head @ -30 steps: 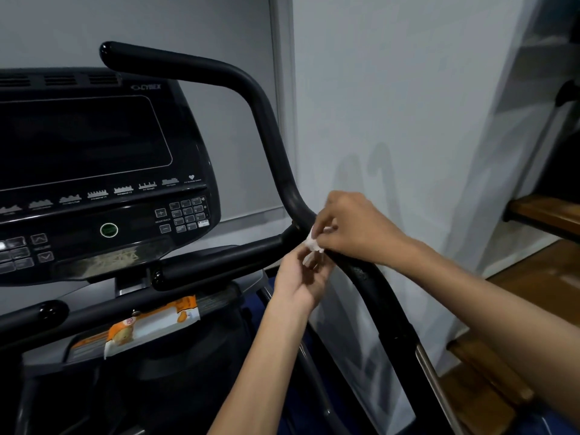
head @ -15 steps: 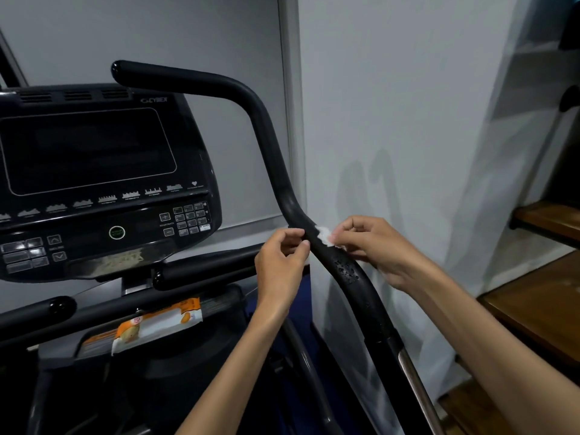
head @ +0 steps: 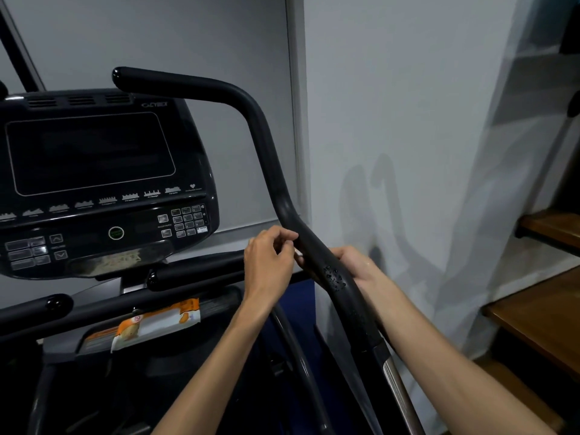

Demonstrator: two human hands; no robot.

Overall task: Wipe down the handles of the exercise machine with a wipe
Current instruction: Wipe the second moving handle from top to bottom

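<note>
A long black curved handle (head: 266, 146) of the exercise machine runs from upper left down to lower right. My left hand (head: 270, 262) is on the handle's left side, fingers curled, pinching a small white wipe (head: 298, 253) of which only a sliver shows. My right hand (head: 354, 266) reaches behind the handle from the right, its fingers wrapped around the bar and mostly hidden. A patch of droplets (head: 334, 277) sits on the handle between my hands.
The machine's black console (head: 94, 183) with screen and keypad stands at left. A short black grip bar (head: 194, 271) lies below it. An orange-and-white wipe packet (head: 157, 324) lies in the tray. A white wall is close on the right, wooden steps (head: 539, 309) beyond.
My right hand moved from on top of the handle to behind it and wrapped round the bar. The wipe went from plainly visible on the handle to nearly hidden at my left fingers.
</note>
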